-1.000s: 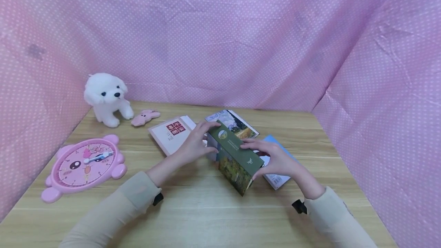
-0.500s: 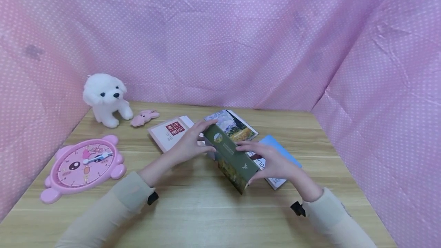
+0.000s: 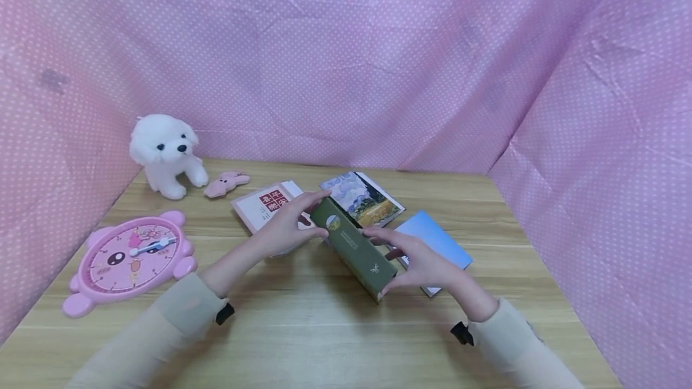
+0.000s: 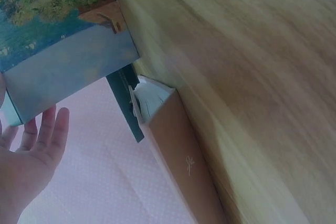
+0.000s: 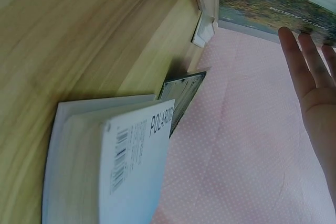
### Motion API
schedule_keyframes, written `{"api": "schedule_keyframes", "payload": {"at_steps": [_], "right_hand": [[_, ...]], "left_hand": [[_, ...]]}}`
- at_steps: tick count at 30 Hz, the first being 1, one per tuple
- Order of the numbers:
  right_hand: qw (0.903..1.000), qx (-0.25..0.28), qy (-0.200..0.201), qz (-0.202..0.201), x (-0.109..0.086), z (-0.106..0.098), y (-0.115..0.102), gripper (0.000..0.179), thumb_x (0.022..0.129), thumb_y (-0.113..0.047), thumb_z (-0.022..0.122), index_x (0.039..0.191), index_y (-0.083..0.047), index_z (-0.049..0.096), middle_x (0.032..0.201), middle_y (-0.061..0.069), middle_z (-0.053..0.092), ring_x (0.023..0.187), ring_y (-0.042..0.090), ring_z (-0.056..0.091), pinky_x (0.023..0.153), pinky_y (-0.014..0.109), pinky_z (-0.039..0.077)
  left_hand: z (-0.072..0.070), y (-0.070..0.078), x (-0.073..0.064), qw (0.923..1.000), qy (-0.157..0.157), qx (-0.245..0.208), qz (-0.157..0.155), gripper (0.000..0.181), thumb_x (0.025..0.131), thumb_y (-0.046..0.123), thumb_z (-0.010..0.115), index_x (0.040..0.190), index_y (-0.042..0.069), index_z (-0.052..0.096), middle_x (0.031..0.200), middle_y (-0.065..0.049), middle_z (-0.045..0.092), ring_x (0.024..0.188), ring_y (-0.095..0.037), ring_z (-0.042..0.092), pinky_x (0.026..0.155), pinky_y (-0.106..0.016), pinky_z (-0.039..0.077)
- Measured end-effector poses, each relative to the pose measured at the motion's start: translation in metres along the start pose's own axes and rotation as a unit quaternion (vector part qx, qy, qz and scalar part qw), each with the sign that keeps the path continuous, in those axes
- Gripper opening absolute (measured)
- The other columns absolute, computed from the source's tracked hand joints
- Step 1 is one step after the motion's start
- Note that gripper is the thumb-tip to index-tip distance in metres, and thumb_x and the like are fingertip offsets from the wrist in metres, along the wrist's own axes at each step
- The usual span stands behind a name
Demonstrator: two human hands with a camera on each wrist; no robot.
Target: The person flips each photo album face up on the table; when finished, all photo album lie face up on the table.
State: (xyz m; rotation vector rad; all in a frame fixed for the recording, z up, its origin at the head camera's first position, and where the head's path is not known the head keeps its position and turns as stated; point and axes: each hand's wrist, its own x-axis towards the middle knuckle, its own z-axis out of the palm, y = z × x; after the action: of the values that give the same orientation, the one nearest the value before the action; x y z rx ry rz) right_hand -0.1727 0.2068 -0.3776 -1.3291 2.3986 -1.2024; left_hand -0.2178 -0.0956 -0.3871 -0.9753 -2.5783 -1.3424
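A thick photo album (image 3: 354, 248) with a dark green spine is held spine up over the table's middle, between both hands. At its far left end, my left hand (image 3: 289, 230) grips the corner with thumb and fingers. My right hand (image 3: 424, 260) grips the near right end, thumb at the lower corner and fingers along the far side. In the left wrist view a painted cover (image 4: 63, 35) shows above the left hand (image 4: 31, 171). Over in the right wrist view, the right fingers (image 5: 298, 66) touch the album's other painted side (image 5: 262, 9).
Behind the held album lies a landscape-painted album (image 3: 370, 197). To its right is a blue album (image 3: 438, 239) marked POLAROID; left, a pale album (image 3: 265, 203) with red characters. A pink toy clock (image 3: 132, 257), white plush dog (image 3: 167, 155) and small pink plush (image 3: 227, 185) occupy the left.
Both hands have shifted the album slightly left and tipped it, so its green spine faces the head camera and its painted side is nearly hidden. More of the blue album shows.
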Motion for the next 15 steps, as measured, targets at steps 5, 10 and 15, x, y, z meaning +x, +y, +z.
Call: {"api": "schedule_keyframes", "payload": {"at_steps": [5, 10, 15], "right_hand": [[0.9994, 0.024, -0.026, 0.002, 0.000, 0.005, 0.005, 0.095, 0.067, -0.019, 0.086, 0.147, -0.015, 0.033, 0.143, 0.006, 0.044, 0.127, 0.025, 0.048, 0.087, 0.032, 0.054], [0.9965, 0.035, -0.068, 0.032, -0.001, 0.011, 0.011, 0.087, 0.075, -0.029, 0.080, 0.147, -0.019, 0.032, 0.142, 0.005, 0.045, 0.123, 0.023, 0.052, 0.090, 0.032, 0.053], [0.9933, 0.036, -0.101, 0.045, -0.001, 0.018, 0.018, 0.081, 0.078, -0.029, 0.078, 0.146, -0.023, 0.033, 0.141, 0.000, 0.046, 0.121, 0.019, 0.053, 0.097, 0.038, 0.048]], "left_hand": [[-0.004, 0.001, -0.004, 0.9992, -0.002, 0.041, -0.005, 0.070, 0.078, 0.028, 0.077, 0.139, 0.018, 0.044, 0.120, -0.002, 0.058, 0.096, -0.015, 0.058, 0.071, -0.037, 0.054], [-0.006, 0.000, -0.011, 0.9967, 0.012, 0.080, 0.007, 0.069, 0.073, 0.028, 0.081, 0.134, 0.018, 0.050, 0.102, -0.002, 0.063, 0.085, -0.014, 0.057, 0.061, -0.028, 0.049], [-0.007, -0.006, -0.018, 0.9972, 0.013, 0.073, 0.001, 0.072, 0.070, 0.028, 0.083, 0.133, 0.017, 0.051, 0.096, -0.001, 0.063, 0.082, -0.019, 0.059, 0.059, -0.025, 0.049]]}}
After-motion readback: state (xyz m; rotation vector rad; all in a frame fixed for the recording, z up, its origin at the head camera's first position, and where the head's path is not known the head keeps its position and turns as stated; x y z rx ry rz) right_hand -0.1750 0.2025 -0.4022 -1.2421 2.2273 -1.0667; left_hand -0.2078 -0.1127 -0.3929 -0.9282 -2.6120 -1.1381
